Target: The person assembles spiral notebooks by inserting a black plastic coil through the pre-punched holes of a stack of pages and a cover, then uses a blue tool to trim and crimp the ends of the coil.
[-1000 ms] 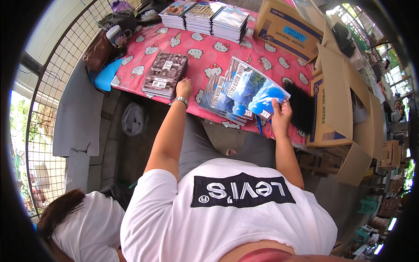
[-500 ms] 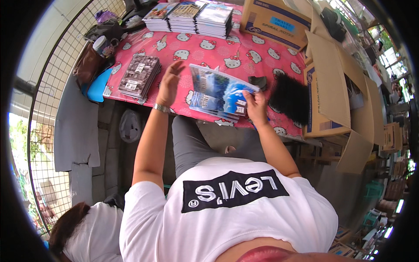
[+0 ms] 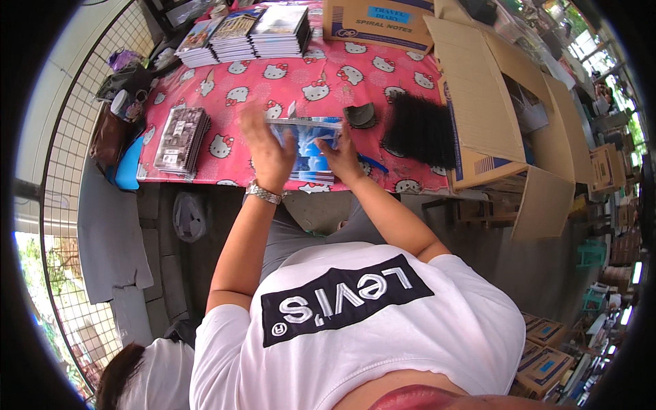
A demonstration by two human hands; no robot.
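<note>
In front of me is a small stack of notebooks (image 3: pixel 311 164) with blue, sky-like covers, over the near part of the table. My right hand (image 3: pixel 344 158) grips the stack at its right edge, thumb lying across the top cover. My left hand (image 3: pixel 270 156), with a metal watch on its wrist, is at the stack's left side. Its fingers are stretched out and slightly blurred, the thumb apart from them near the covers. To the left lies a pile of dark grey patterned spiral notebooks (image 3: pixel 182 140).
Several stacks of notebooks (image 3: pixel 277 41) stand at the back of the pink-covered table (image 3: pixel 225 147). A black bristly bundle (image 3: pixel 418 131) and a dark curved piece (image 3: pixel 360 116) lie right. Cardboard boxes (image 3: pixel 383 31) line the back and right. A person (image 3: pixel 154 372) is at lower left.
The notebooks have been drawn nearer and tilted differently, and my left hand has come in from the left to their side. The view has shifted, so the table appears moved left.
</note>
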